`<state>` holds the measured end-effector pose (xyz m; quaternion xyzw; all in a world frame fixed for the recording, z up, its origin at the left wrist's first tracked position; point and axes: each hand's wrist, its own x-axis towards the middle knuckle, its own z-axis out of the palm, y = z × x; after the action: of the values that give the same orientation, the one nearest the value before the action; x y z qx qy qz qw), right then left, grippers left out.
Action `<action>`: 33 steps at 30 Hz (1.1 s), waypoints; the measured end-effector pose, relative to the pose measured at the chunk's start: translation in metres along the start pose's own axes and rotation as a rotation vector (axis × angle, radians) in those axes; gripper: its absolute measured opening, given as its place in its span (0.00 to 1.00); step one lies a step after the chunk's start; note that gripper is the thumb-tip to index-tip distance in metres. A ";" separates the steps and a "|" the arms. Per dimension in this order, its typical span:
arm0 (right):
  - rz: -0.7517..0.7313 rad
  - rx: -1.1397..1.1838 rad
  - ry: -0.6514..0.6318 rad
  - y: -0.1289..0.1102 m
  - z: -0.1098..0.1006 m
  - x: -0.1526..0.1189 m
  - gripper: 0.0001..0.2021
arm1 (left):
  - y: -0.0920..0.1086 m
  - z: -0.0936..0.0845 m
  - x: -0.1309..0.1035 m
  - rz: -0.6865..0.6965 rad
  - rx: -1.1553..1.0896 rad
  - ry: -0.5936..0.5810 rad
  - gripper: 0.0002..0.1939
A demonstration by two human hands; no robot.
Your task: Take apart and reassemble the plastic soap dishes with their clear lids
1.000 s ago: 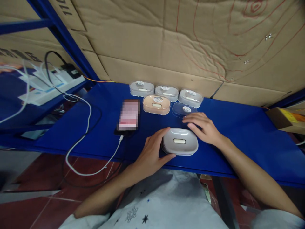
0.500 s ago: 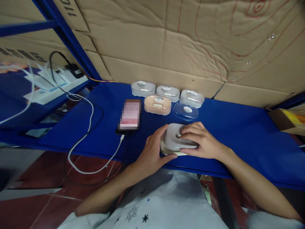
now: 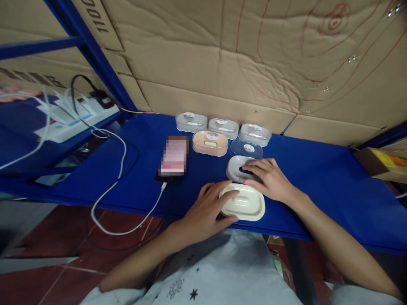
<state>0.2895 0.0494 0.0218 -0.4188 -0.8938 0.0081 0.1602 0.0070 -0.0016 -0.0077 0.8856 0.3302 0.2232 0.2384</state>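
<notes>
Near the front edge of the blue table lies a cream soap dish tray (image 3: 248,205), hollow side up with a raised ridge in its middle. My left hand (image 3: 211,203) grips its left end, fingers over the rim and thumb at the near side. Just behind the tray is a light grey soap dish shell (image 3: 233,168) with an opening in its middle. My right hand (image 3: 270,180) holds the shell from the right, fingertips at the opening and thumb at the near edge; its right part is hidden. A clear lid (image 3: 246,149) with a round sticker lies behind the shell.
A peach soap box (image 3: 210,144) and three grey soap boxes (image 3: 222,127) stand near the cardboard wall (image 3: 190,63). To the left lies a phone (image 3: 173,156) on a white cable (image 3: 119,169). A power strip (image 3: 76,120) is far left, a carton (image 3: 380,163) far right.
The grey shell, earlier over the cream tray, has moved back off it with my right hand. The tray's inside now shows under my left hand.
</notes>
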 end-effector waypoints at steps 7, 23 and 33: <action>0.006 0.046 0.081 -0.006 -0.007 0.002 0.17 | 0.000 0.000 -0.001 -0.039 -0.007 0.024 0.43; 0.046 -0.074 0.148 0.046 -0.005 0.084 0.21 | 0.001 -0.001 0.000 -0.049 0.010 -0.004 0.41; 0.099 0.022 -0.087 0.091 0.042 0.198 0.42 | 0.001 0.000 -0.002 -0.058 0.022 -0.004 0.38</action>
<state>0.2269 0.2625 0.0236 -0.4601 -0.8779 0.0441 0.1252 0.0061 -0.0037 -0.0072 0.8788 0.3574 0.2108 0.2358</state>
